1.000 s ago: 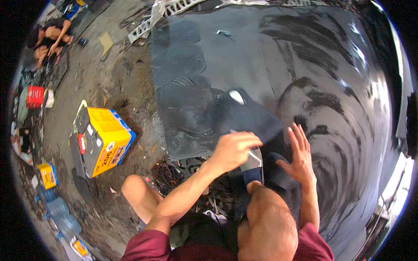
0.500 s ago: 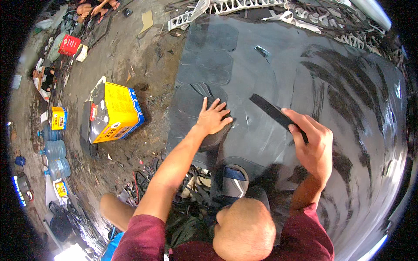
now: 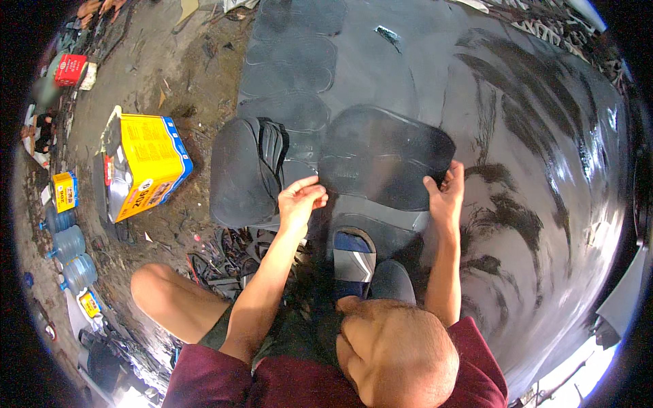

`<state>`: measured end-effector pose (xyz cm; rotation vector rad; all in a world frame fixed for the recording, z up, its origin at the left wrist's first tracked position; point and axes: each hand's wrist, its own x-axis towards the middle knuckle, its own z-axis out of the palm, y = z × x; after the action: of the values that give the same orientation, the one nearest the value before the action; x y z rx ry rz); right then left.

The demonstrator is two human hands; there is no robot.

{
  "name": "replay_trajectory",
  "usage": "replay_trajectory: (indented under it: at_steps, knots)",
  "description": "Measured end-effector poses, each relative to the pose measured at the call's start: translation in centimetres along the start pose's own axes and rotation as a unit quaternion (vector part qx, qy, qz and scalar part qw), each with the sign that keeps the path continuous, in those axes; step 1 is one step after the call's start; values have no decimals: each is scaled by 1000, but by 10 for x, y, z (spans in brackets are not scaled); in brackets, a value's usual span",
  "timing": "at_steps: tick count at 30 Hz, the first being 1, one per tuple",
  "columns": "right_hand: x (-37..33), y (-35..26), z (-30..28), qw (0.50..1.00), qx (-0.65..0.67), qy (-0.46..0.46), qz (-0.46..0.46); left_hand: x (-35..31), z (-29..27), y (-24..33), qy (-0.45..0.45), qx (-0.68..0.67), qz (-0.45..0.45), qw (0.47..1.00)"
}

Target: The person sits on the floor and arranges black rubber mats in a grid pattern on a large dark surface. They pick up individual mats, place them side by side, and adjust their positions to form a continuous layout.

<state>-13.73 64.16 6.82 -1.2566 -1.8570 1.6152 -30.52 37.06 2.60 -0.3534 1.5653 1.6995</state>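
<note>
A dark, rounded shoe-sole sheet (image 3: 388, 160) lies flat or nearly flat over a large black sheet (image 3: 388, 75). Bent fingers of my right hand (image 3: 446, 194) grip its right end. My left hand (image 3: 303, 204) has its fingers pinched at the lower left edge of the same sole sheet; the fingertips partly hide the contact. Just beyond my left hand sits a pile of similar black sole sheets (image 3: 235, 173), with several thin edges showing on its right side. Sole-shaped outlines (image 3: 289, 64) mark the black sheet farther up.
My sandaled foot (image 3: 354, 255) rests just below the sole sheet. A yellow-and-blue square can (image 3: 149, 163) stands on the dirty floor to the left, with water jugs (image 3: 70, 243) and a red box (image 3: 71, 70) farther off. Lattice scraps (image 3: 544, 37) lie at the far right.
The sole sheet in my right hand has turned from edge-on to flat and moved down. My left hand has come off the pile and closed at the sheet's edge. The view has shifted.
</note>
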Motion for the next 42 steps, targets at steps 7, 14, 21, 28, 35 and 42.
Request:
replay_trajectory:
  at_steps: [7,14,21,28,35,42]
  knots:
    - [-26,47,-6,998,-62,-13,-22,-23,-4,-53,53,44,17,997]
    - [-34,48,-2,983,-180,17,-39,-3,-13,-68,55,155,56,985]
    - [-40,51,-5,991,-130,27,-12,-9,-7,-92,108,154,142,972]
    - [-45,46,7,969,-218,93,-69,-21,6,-72,130,368,217,895]
    - [-69,66,13,872,-392,176,-234,-26,6,-64,86,564,291,768]
    - [-48,-8,115,765,-477,-202,-383,15,-140,26,461,490,343,655]
